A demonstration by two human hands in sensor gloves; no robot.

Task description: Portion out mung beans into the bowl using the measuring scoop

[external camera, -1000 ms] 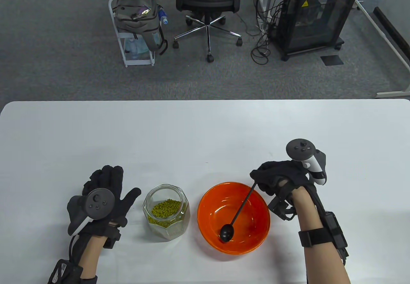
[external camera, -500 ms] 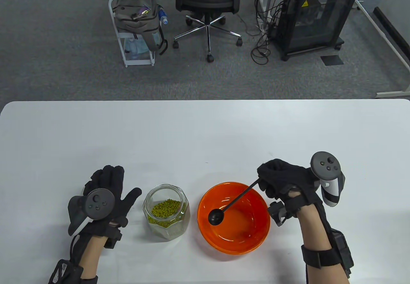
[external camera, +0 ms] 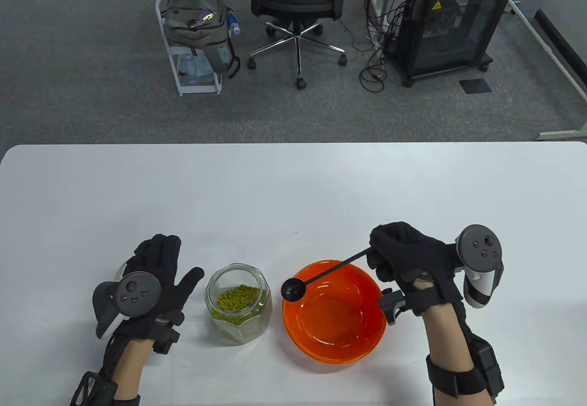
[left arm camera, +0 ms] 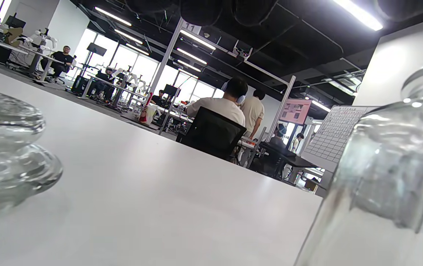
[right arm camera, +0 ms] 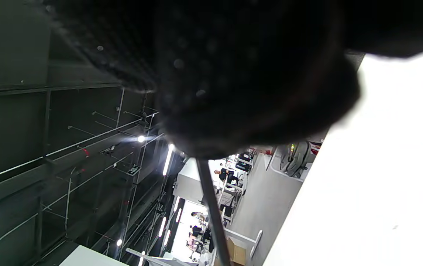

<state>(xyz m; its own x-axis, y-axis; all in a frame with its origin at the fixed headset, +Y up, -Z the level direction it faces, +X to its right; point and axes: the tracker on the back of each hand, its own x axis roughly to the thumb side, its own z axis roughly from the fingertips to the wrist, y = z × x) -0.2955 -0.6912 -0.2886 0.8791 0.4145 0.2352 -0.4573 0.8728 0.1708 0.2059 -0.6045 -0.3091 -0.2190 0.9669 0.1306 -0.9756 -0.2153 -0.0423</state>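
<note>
A clear glass jar with green mung beans in it stands open at the near left; in the left wrist view the jar looms close on the right. To its right sits an orange bowl, with nothing in it. My right hand grips the handle end of a black measuring scoop. The scoop's round head hovers over the bowl's left rim, between bowl and jar. The right wrist view shows the glove and the scoop handle. My left hand lies flat on the table left of the jar, fingers straight.
A glass lid lies on the table by my left hand, mostly hidden under the hand in the table view. The white table stretches bare behind the jar and bowl. An office chair and a cart stand on the floor beyond.
My right hand has lifted the scoop out of the bowl and swung its head left, up to the bowl's left rim. The left hand has barely shifted.
</note>
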